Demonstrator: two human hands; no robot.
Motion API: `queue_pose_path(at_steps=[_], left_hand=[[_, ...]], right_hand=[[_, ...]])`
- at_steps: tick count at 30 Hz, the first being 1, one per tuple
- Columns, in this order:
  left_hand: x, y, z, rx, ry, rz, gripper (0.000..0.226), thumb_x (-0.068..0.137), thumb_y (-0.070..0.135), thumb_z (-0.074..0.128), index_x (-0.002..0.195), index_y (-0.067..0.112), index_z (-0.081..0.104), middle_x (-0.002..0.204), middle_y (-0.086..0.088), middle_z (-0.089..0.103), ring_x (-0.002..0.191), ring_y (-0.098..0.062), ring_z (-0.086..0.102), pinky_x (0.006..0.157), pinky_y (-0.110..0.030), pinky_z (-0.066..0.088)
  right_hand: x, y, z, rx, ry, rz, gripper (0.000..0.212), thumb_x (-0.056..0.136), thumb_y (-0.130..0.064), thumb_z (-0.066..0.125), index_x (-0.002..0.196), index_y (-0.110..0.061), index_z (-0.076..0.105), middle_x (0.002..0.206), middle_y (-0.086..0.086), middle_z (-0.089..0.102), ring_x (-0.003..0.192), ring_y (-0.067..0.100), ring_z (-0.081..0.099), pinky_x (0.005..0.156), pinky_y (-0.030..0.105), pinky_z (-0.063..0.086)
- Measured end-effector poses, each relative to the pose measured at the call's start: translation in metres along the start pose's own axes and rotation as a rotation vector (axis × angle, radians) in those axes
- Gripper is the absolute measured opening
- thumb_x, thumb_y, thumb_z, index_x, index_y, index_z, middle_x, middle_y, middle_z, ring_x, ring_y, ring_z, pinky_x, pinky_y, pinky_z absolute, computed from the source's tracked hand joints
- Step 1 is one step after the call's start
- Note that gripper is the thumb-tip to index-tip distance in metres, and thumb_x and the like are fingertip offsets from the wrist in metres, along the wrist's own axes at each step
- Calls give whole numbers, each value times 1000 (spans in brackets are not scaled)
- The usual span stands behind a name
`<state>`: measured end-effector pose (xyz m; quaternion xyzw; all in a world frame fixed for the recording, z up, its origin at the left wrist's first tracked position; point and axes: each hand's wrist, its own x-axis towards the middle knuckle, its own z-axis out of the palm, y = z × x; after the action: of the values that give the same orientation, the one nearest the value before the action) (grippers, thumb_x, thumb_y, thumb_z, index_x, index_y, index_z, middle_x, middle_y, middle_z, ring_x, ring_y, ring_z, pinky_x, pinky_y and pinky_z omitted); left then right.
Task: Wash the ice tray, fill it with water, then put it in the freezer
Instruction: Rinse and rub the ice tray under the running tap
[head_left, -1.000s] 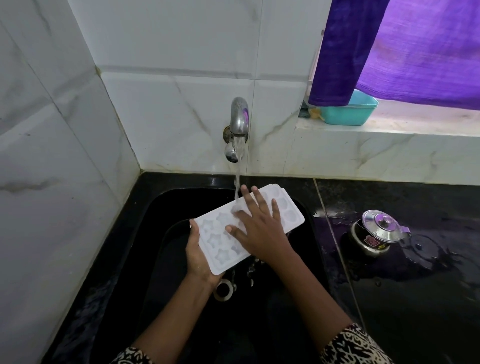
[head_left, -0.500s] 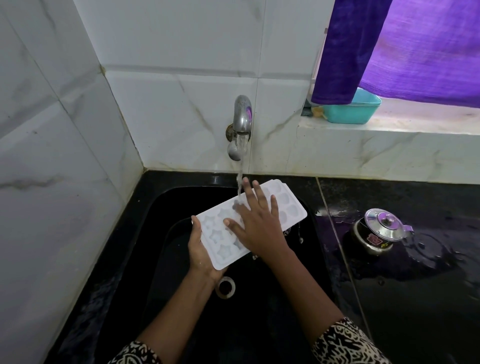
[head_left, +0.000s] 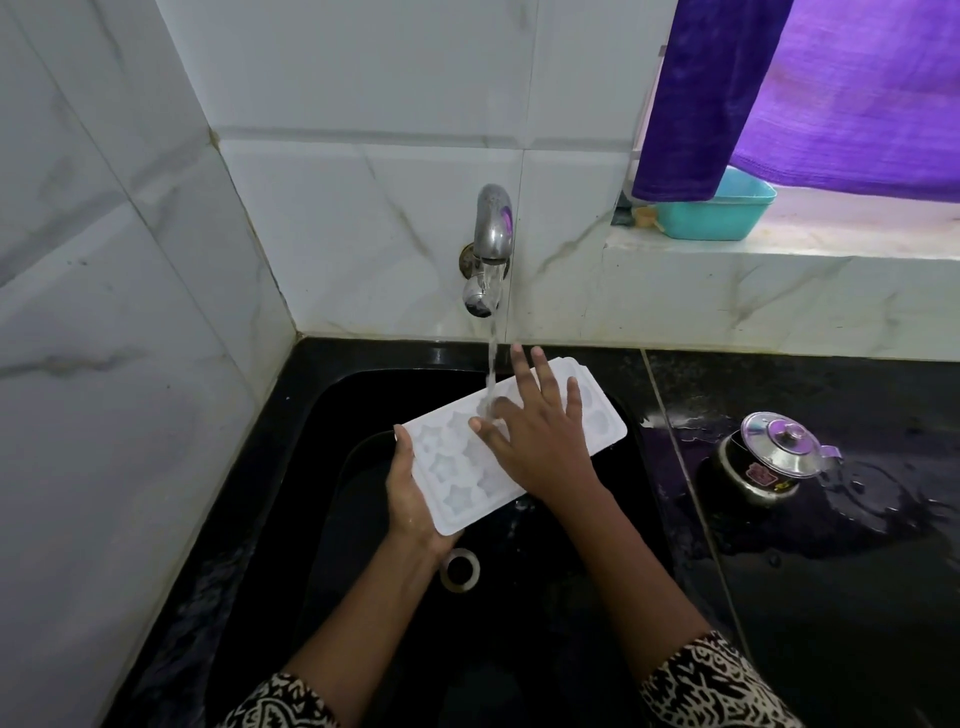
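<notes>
A white ice tray with star-shaped cells is held tilted over the black sink, under the running tap. My left hand grips the tray's near left end from below. Spread flat on top of the tray's middle is my right hand, fingers apart and pointing toward the wall. The water stream lands on the tray just by my right thumb and index finger. The cells under my right hand are hidden.
The sink drain sits below the tray. A small steel lidded pot stands on the wet black counter to the right. A teal tub rests on the window ledge behind a purple curtain. Marble-tiled walls close the left and back.
My right hand has slid a little across the tray's top, toward the wall. The left hand keeps its hold and the water keeps running.
</notes>
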<state>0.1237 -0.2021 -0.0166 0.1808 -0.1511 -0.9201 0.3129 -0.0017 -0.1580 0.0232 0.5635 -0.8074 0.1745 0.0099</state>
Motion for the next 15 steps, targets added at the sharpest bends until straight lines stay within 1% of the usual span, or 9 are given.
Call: queue_pose_path(at_steps=[2,4,5,6,8,9,11,13,15], left_hand=[[1,-2,-1,-30,-24,-1,81,89,68,30,134,6,54,125,-20,62,107,-36,64,83,-51,55],[1,1,-1,-29,-35,4,82,88,70,30,133,5,54,132,-22,57,113,-38,61,89,-54,52],[0,2,-2,-17,-32,6,82,88,70,29,133,5,54,133,-22,56,114,-38,60,90,-53,52],[0,2,-2,-11,-27,8,82,89,70,28,131,5,56,132,-22,57,112,-38,61,88,-53,53],[0,0,-4,-11,-26,5,80,90,69,27,127,5,59,128,-22,59,109,-38,63,83,-52,55],[0,-2,-5,-13,-28,4,80,90,68,27,126,5,60,127,-22,60,109,-38,63,82,-52,55],[0,-3,-3,-33,-34,2,81,90,69,28,130,4,55,125,-22,62,107,-38,64,83,-53,54],[0,1,-2,-40,-33,6,82,89,69,29,135,5,51,129,-23,59,109,-38,63,86,-54,53],[1,3,-6,-18,-22,4,83,89,70,29,137,6,50,133,-22,56,113,-38,61,91,-54,51]], right_hand=[[-1,-5,2,-14,-21,-2,70,83,-68,13,116,-26,59,160,1,-3,146,19,-12,113,54,-2],[-5,-5,4,-25,-117,-36,61,89,-66,25,129,-27,49,159,-1,-11,144,17,-17,113,54,-4],[-6,-3,4,-26,-147,-43,58,90,-65,27,131,-28,47,159,-2,-13,144,16,-19,114,54,-4],[-6,0,3,-22,-147,-38,58,90,-66,24,129,-30,50,159,-3,-13,144,15,-19,114,54,-5],[-5,3,-1,-5,-90,-1,69,83,-70,12,116,-31,59,159,-2,-10,144,17,-17,113,52,-7],[-4,2,0,-4,-72,12,72,82,-69,9,113,-30,61,159,-1,-10,145,17,-17,113,52,-7],[-4,-5,1,-29,-95,-12,65,87,-67,18,122,-28,56,159,-1,-12,144,17,-18,113,52,-7],[-8,-8,5,-38,-128,-51,61,90,-65,26,131,-26,48,159,-2,-13,144,16,-19,113,52,-7],[-8,-2,5,-20,-101,-40,67,85,-69,16,126,-30,51,159,-2,-10,145,17,-17,113,52,-5]])
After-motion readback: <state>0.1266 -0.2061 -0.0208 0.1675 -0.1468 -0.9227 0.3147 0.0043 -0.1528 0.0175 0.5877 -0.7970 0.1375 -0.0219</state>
